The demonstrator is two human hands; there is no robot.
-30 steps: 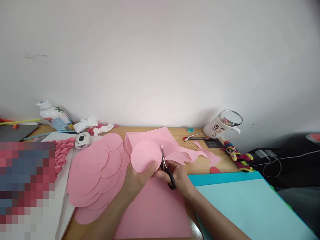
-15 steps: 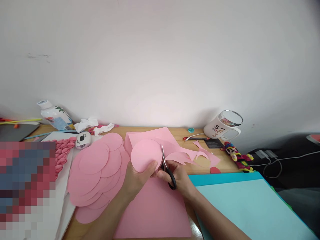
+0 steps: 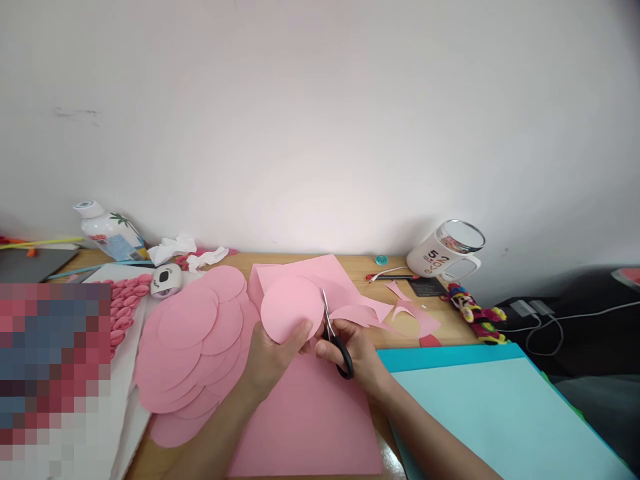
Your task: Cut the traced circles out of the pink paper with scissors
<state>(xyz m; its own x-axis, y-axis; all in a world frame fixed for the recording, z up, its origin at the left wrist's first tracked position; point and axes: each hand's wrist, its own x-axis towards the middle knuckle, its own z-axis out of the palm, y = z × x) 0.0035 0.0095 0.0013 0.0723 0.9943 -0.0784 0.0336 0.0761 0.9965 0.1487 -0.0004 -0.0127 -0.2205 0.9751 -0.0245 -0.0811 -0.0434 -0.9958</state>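
Between thumb and fingers, my left hand (image 3: 277, 353) pinches a round pink paper circle (image 3: 290, 308). My right hand (image 3: 357, 350) is closed on a pair of black-handled scissors (image 3: 341, 353), whose blades point up along the circle's right edge. Beneath both hands lies a large pink paper sheet (image 3: 310, 420). To the left, a spread pile of pink paper circles (image 3: 187, 347) overlaps on the table. Curved pink paper offcuts (image 3: 413, 321) lie right of my right hand.
Light blue sheets (image 3: 490, 407) cover the right front. A white mug (image 3: 435, 257) stands at the back right, near a small doll (image 3: 473, 313). A white bottle (image 3: 113, 233), crumpled tissue (image 3: 173, 250) and a white device (image 3: 167, 280) sit at the back left. The wall rises behind.
Both hands stay almost in place, with the circle and scissors held much as before. A pink offcut strip to the right of the scissors has shifted slightly.
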